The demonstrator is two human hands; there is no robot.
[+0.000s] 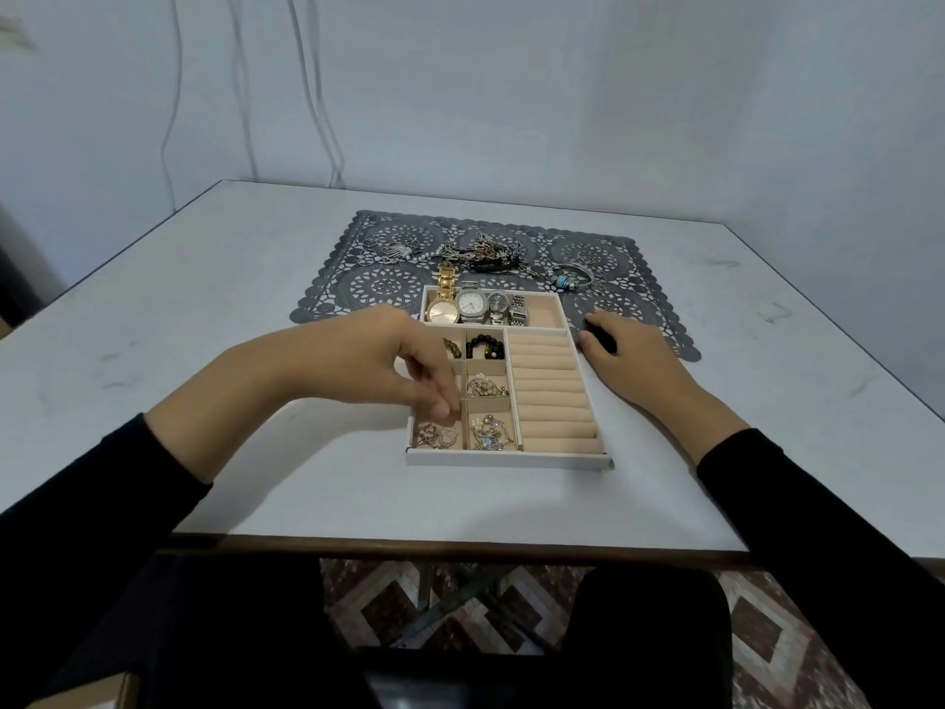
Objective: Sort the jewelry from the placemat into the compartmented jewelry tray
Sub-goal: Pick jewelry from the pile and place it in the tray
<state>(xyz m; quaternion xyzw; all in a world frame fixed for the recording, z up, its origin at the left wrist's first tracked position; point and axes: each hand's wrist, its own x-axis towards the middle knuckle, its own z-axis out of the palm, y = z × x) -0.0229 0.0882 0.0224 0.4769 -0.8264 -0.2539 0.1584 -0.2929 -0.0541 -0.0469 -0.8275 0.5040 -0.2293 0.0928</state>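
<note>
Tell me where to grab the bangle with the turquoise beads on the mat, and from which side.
Pinch the bare metal arc of the bangle from above. It lies flat on the placemat, so its side offers no purchase. The right hand is nearer. Loose rings sit close on its right, so come down on the left part of the hoop.

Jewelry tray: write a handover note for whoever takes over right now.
Left hand: over the tray's left compartments, fingers curled down at the front-left one; whether they hold anything can't be seen.
Right hand: resting at the tray's right edge, on the placemat.
Tray: four watches in the back compartment, a black bead bracelet and tangled pieces in the small compartments; ring rolls bare.
Left: three heaps on the placemat, rings and chains far left, chain pile centre, bangles right.
</note>
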